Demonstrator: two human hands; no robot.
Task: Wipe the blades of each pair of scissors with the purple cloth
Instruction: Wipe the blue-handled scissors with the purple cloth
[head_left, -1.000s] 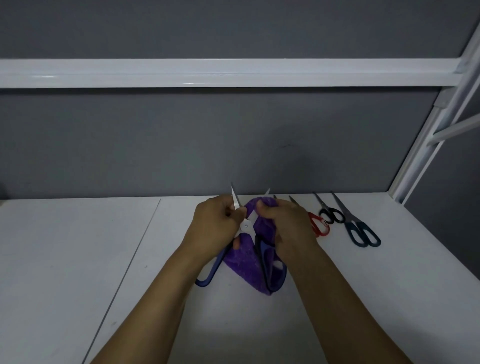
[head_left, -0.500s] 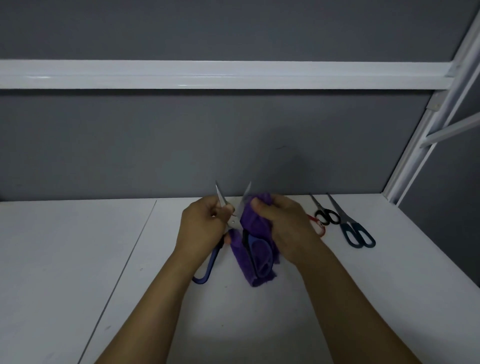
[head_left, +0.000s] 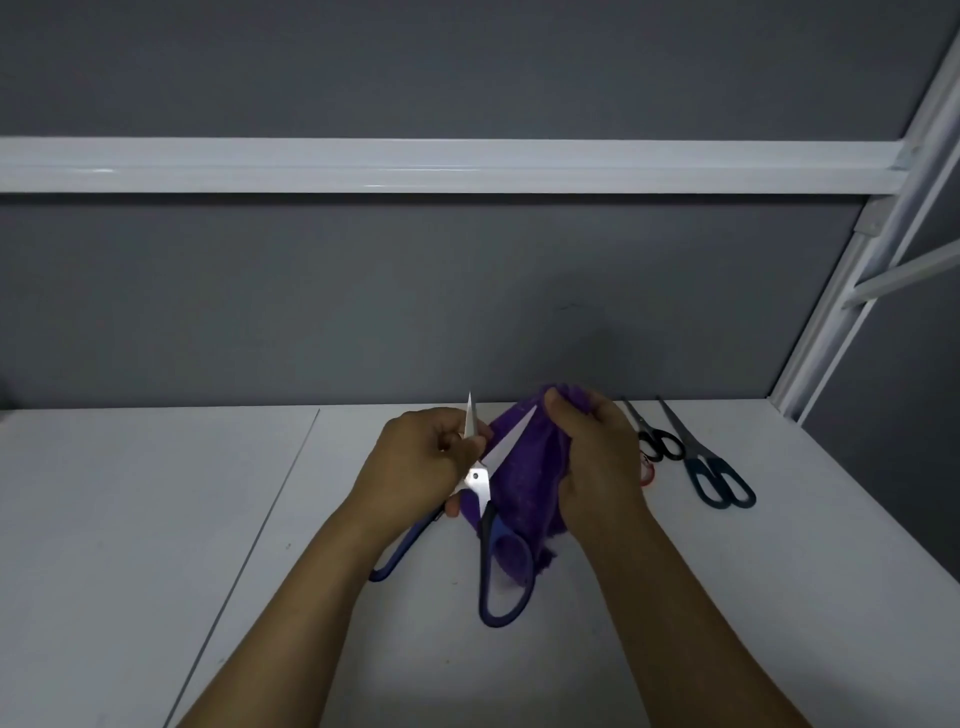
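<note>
Since half a second ago the right hand (head_left: 597, 462) and the purple cloth (head_left: 530, 478) have slid up the right-leaning blade to its tip. Bare steel now shows from the pivot up to the thumb.

The blue-handled scissors (head_left: 475, 475) are open in a V and held above the table (head_left: 156, 519), front centre. One blade points nearly straight up, the other leans right into the cloth. The left hand (head_left: 415, 467) is curled round the scissors just above the pivot, and the upright blade sticks out past its fingers. One handle loop hangs free below the pivot, and the other trails down-left under the left wrist. The right hand pinches the cloth, bunched at the tip of the leaning blade. The rest of the cloth drapes down behind that blade, as far as the hanging loop. The hands are close together, but I see no contact between them.

Three more pairs lie on the table to the right. The red-handled scissors (head_left: 645, 475) are mostly hidden behind the right hand. The black-handled scissors (head_left: 657, 441) lie just beside them. The dark teal scissors (head_left: 711, 473) lie furthest right. The last two are closed, tips pointing away toward the grey wall (head_left: 363, 312).

A white rail (head_left: 467, 166) crosses the wall, and a white frame post (head_left: 857, 291) slants up on the right. Any writing on the blades or handles is too small to read.
</note>
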